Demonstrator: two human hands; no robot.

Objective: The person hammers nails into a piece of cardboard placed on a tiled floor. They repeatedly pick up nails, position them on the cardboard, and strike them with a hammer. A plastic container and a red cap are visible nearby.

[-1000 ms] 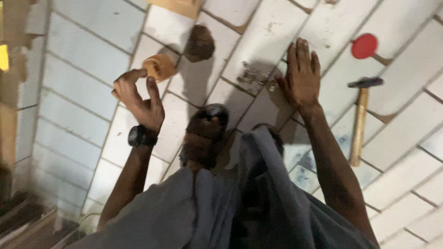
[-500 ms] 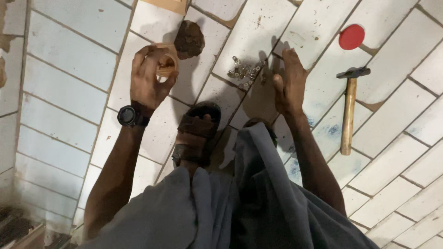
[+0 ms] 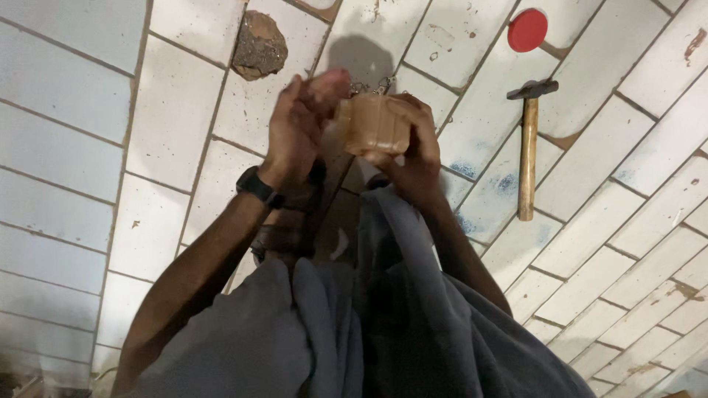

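Note:
I hold a tan roll of tape [image 3: 372,125] in front of me, above a white tiled floor [image 3: 169,125]. My right hand [image 3: 417,158] wraps around the roll from the right and below. The fingers of my left hand [image 3: 295,129] are closed on the roll's left edge and are blurred. A black watch [image 3: 258,186] sits on my left wrist. My grey trousers and a sandalled foot [image 3: 284,236] lie beneath the hands.
A hammer [image 3: 527,158] with a wooden handle lies on the tiles to the right, head pointing away. A red round lid [image 3: 528,30] sits beyond it. A brown rough lump [image 3: 258,46] rests at upper left. Small metal bits [image 3: 369,87] show just behind the roll.
My right hand has lifted off the floor and come to the roll. My left hand has carried the roll right and toward me, so both hands now meet on it.

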